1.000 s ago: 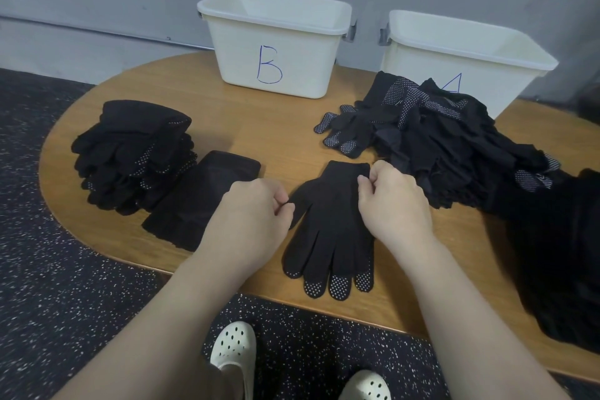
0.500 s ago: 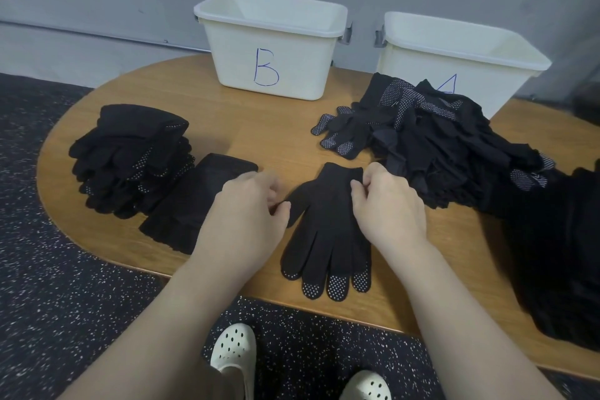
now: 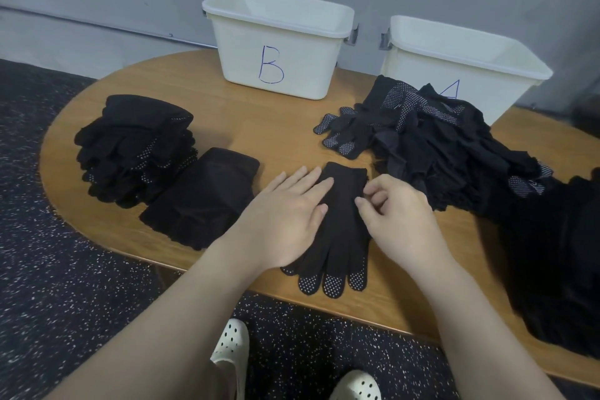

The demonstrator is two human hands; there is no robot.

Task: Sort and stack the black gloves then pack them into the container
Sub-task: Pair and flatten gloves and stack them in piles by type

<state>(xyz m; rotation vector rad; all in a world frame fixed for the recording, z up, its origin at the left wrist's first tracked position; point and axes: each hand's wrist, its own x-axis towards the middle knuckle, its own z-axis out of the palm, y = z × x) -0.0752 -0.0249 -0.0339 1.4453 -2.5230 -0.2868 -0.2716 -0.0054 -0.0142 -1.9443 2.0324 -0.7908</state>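
The glove (image 3: 337,224) lies flat, fingertips toward the worktop (image 3: 266,130) edge; left hand (image 3: 285,214) presses flat-fingered, right hand (image 3: 399,214) pinches it.

Left hand (image 3: 285,221): flat, fingers straight, palm down on the glove (image 3: 337,227), covering its left side. Right hand (image 3: 397,217): fingers curled, fingertips at the glove's right edge near the cuff. Both forearms bare.

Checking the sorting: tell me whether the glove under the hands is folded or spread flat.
Spread flat: the glove lies on the table, fingers extended toward the near edge, left hand pressing it.
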